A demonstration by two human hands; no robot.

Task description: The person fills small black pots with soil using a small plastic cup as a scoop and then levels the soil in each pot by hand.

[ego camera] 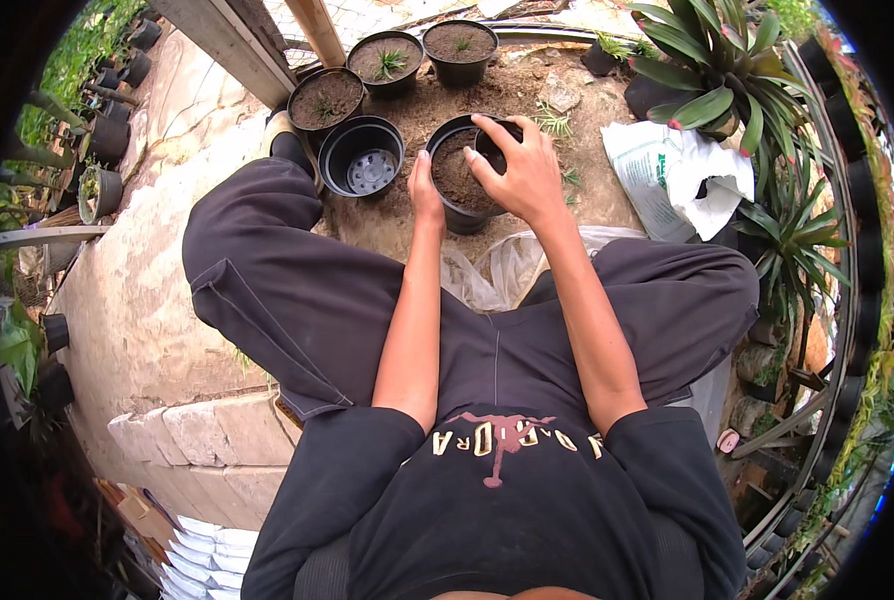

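Observation:
In front of me stands a black plastic plant pot with brown soil inside. My left hand is against the pot's left side, its fingertips by the rim. Over the right half of the same pot, my right hand has its thumb and fingers around a smaller dark container. That container looks tilted over the soil; what it holds is hidden by the hand. Just left of my left hand is a black pot with no soil, its drainage holes showing at the bottom.
Three soil-filled pots with small grassy plants stand behind. Pulled plant sprigs lie on the ground. A torn white sack and bromeliad-like plants are at the right. Clear plastic sheeting lies between my legs. A wooden post rises at upper left.

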